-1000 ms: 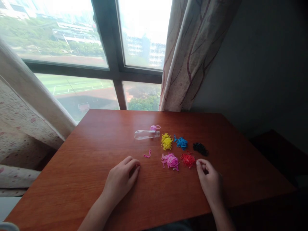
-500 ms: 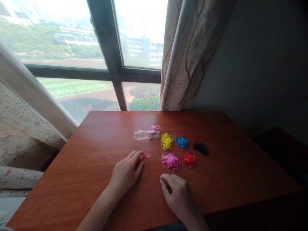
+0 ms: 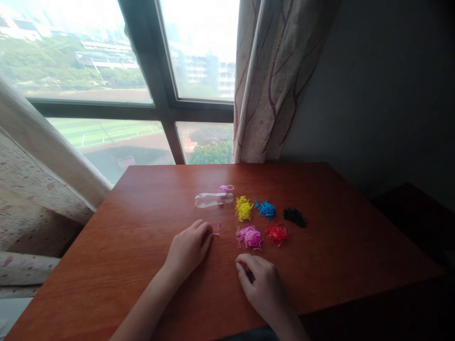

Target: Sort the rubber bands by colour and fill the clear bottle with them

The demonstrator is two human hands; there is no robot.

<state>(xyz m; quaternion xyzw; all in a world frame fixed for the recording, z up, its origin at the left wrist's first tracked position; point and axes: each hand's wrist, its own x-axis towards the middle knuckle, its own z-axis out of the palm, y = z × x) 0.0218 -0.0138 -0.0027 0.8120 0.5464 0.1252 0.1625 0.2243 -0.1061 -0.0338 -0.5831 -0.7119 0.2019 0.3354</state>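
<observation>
My left hand (image 3: pixel 190 246) rests on the table with thumb and forefinger pinched on a small pink plastic stitch marker (image 3: pixel 215 234), whose end sticks out past the fingertips. Just beyond it lies another loose pink stitch marker (image 3: pixel 219 226). My right hand (image 3: pixel 259 282) is loosely curled on the table, thumb tip against the forefinger, and nothing shows in it. In front of that hand is a heap of pink stitch markers (image 3: pixel 250 237). A red heap (image 3: pixel 277 234) lies to its right, with a yellow heap (image 3: pixel 243 209) behind.
A clear plastic bottle (image 3: pixel 213 200) lies on its side, with a pink looped cap (image 3: pixel 224 188) behind it. A blue heap (image 3: pixel 266 209) and a black heap (image 3: pixel 295 217) sit at the right on the brown wooden table (image 3: pixel 124 237). Curtains and a window stand beyond.
The pink stitch marker at my left fingertips has turned and now stands apart from the loose one. My right hand stays nearly still; the whole view shifts slightly.
</observation>
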